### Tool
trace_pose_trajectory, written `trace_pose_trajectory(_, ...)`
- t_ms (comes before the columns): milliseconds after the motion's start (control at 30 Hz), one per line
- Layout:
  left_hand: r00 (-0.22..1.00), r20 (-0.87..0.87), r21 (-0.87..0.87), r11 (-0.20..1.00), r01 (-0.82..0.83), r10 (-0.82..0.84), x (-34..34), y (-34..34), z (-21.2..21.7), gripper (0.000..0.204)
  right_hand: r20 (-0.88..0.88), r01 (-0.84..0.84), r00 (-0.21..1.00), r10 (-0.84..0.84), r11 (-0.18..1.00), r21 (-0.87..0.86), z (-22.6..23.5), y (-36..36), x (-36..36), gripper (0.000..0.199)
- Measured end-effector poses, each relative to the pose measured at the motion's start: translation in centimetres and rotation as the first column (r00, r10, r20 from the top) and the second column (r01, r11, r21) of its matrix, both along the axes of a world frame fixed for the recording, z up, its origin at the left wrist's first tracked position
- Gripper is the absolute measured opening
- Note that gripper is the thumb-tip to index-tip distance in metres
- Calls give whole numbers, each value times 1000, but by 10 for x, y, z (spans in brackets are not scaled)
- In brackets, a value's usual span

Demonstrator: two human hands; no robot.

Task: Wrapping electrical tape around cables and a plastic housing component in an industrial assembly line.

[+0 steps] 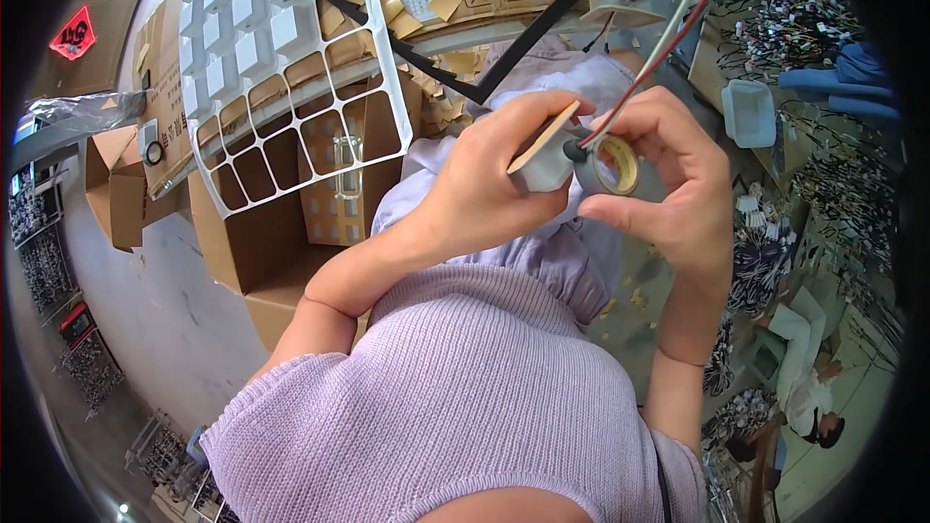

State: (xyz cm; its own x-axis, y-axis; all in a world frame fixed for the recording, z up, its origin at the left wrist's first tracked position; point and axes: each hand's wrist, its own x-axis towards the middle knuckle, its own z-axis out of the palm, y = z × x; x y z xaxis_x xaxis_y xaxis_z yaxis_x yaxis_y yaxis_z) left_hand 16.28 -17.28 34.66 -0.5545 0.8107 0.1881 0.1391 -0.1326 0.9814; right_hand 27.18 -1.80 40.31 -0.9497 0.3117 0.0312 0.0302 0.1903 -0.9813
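Both hands grip tight: left hand [484, 189] pinches a grey block [544, 163], right hand [668, 169] clasps a tape roll [612, 167].

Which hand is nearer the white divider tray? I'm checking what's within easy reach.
Left. The left hand is just right of the white divider tray, apart from it, holding a small grey part. The right hand is farther right, holding the tape roll.

Grey tape roll [608, 167] on edge, white block [544, 163] beside
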Motion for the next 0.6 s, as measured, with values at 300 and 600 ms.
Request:
trace_pose_trajectory(300, 996, -62, 15, 997, -71, 72, 3, 1, 2, 52, -54, -241, 964, 260, 943, 231, 5, 5, -3, 48)
trace_pose_trajectory(600, 961, 278, -13, 1000, 15, -11, -17, 12, -4, 42, 70, 20, 997, -16, 998, -61, 31, -47, 1, 74)
